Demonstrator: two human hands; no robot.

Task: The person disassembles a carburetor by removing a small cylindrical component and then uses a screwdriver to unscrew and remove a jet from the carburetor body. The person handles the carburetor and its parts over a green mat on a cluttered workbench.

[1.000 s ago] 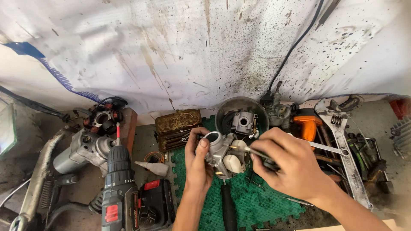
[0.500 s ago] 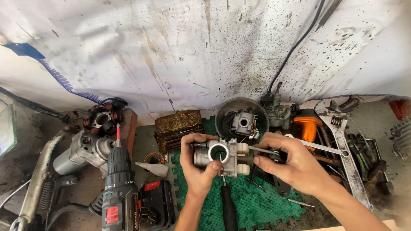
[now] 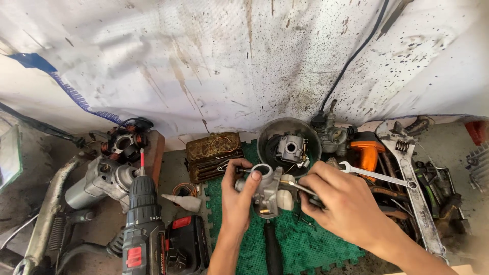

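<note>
Head view looks down on a cluttered bench. Left hand (image 3: 238, 196) wraps its fingers (image 3: 253, 184) around a silver cast-metal carburettor body (image 3: 268, 190), thumb and forefinger closed on its upper part, holding it above a green foam mat (image 3: 300, 244). Right hand (image 3: 342, 203) pinches a thin metal tool (image 3: 295, 187) between closed fingertips; its tip touches the carburettor's right side. Just beyond the fingers sits a round grey metal bowl (image 3: 265, 137) holding another small grey part (image 3: 290, 148). A slim chrome spanner (image 3: 374, 175) lies just beyond the right knuckles. Left of the left hand lie a rusty brown tin (image 3: 213, 150), a white cone-shaped nozzle (image 3: 183, 202) and a black-and-red cordless drill (image 3: 142, 224).
</note>
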